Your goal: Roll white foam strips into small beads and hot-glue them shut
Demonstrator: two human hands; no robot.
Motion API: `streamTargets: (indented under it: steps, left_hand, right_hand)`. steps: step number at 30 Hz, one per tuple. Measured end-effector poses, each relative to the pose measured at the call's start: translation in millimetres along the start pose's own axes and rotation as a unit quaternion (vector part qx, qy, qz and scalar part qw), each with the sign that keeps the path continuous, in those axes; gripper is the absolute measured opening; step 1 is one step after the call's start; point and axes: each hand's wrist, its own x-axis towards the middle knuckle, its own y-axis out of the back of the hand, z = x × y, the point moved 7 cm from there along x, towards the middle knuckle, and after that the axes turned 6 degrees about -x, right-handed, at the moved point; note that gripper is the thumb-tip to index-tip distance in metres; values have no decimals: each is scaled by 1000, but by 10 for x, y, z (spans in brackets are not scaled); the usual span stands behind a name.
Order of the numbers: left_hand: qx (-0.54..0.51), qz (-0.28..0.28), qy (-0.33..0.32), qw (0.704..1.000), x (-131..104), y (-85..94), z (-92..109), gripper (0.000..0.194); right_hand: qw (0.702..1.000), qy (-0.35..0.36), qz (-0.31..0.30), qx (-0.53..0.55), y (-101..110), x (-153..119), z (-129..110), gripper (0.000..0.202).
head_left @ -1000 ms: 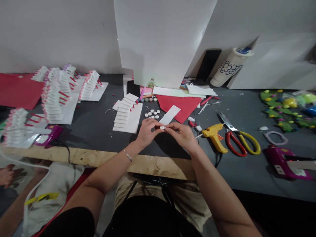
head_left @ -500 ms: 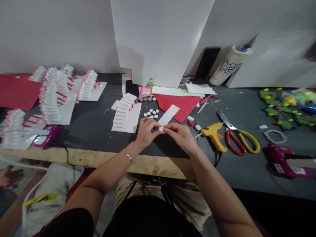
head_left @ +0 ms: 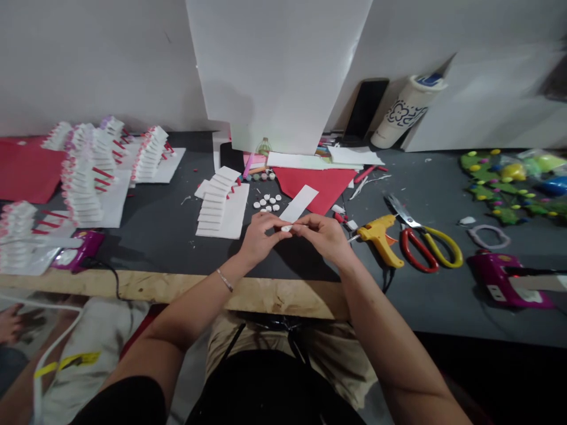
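Between the fingertips of my left hand [head_left: 261, 239] and my right hand [head_left: 325, 236] is a small white roll [head_left: 286, 228], pinched from both sides. It looks like a coiled strip, but its details are too small to tell. Just beyond my fingers lie several white round discs [head_left: 267, 203] and a white paper strip [head_left: 301, 200]. The strip partly overlaps a red sheet [head_left: 328, 192]. Left of my left hand, a row of overlapping white pieces [head_left: 211, 213] with small red sticks sits on a white card [head_left: 237, 215].
Right of my hands lie a yellow glue gun [head_left: 381, 236], scissors [head_left: 416, 233] and a purple power socket [head_left: 502, 277]. White stepped models [head_left: 86, 177] stand at the left. A tumbler [head_left: 405, 112] and a phone [head_left: 367, 112] lean against the back wall. Another person's hand [head_left: 9, 323] shows below left.
The view has shifted slightly, moving the table items a little leftward. My fingers have turned the small white roll a little between them; both hands stay in nearly the same place.
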Motion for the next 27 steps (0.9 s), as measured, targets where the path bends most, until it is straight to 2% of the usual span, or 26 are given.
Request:
streamTargets:
  steps: [3,6,10,19,23,27]
  left_hand:
    - [-127,-12,78,989,7,-29,-88,34]
    - [-229,-20,153,961,-16,-100,-186,38]
    - [-268,-14,193,944,-44,-148,-236,38]
    - [-257,-2,181,949,-34,-131,-198,37]
    - [-178,14,132,975,-22,-72,-134,37]
    - [-118,10,83,990,4,-9,-35,37]
  right_hand:
    - [1000,17,-15,-6,15,-17,-74,19]
    - [1000,20,-18,-10,10,-37,-114,20]
    - [1000,23,-2,-20,22,-58,-146,21]
    - [993,50,26,-105,21,-89,-221,17]
    - [991,58,44,-110,-8,-95,-211,15]
    - [989,74,30,-124,-8,-88,-212,18]
